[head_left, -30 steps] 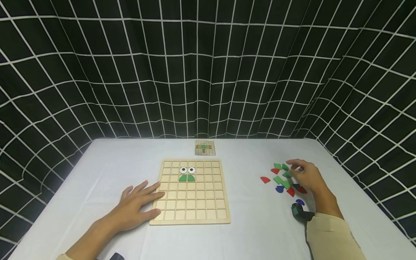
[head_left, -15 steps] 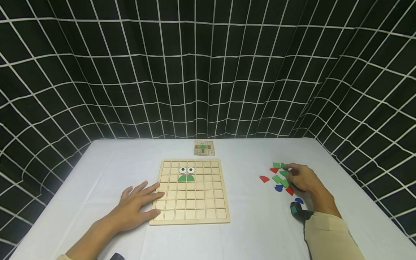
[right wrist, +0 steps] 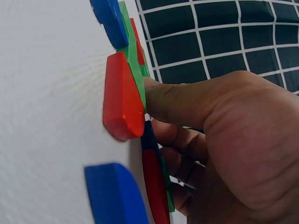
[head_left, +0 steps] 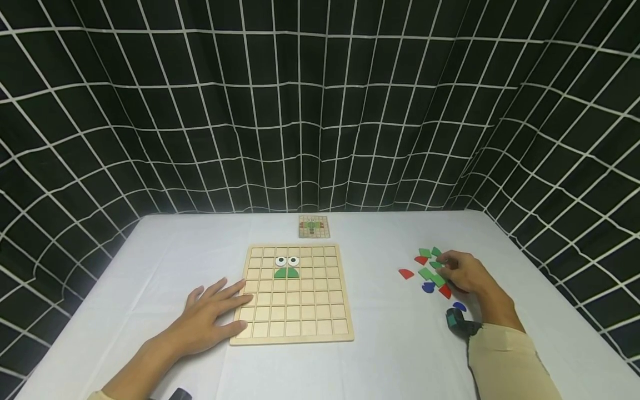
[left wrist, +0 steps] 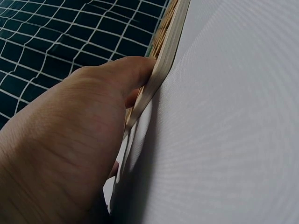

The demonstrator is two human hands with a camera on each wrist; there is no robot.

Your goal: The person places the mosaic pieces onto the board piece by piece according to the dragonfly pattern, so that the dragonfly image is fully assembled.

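My left hand (head_left: pixel 207 319) lies with its fingers spread along the left edge of a wooden grid board (head_left: pixel 310 308); in the left wrist view the thumb (left wrist: pixel 133 72) rests on the board's rim. Two eye pieces (head_left: pixel 287 261) sit in board cells, with two green quarter-round pieces (head_left: pixel 286 273) directly below. At the right, my right hand (head_left: pixel 467 272) reaches into loose coloured pieces. Its thumb and index finger are bent on either side of a green piece (head_left: pixel 435 265); whether they pinch it is unclear. The right wrist view shows a red piece (right wrist: pixel 122 100) beside the thumb.
A small pattern card (head_left: pixel 314 226) lies behind the board. Loose around the right hand are a red piece (head_left: pixel 406 274), a blue piece (head_left: pixel 428 287), green pieces (head_left: pixel 431 275) and another blue piece (head_left: pixel 459 306). A black gridded curtain (head_left: pixel 310 111) hangs behind the white table.
My right hand has moved slightly left over the pieces, its thumb and index finger coming to either side of a green one. The left hand stays on the board's edge.
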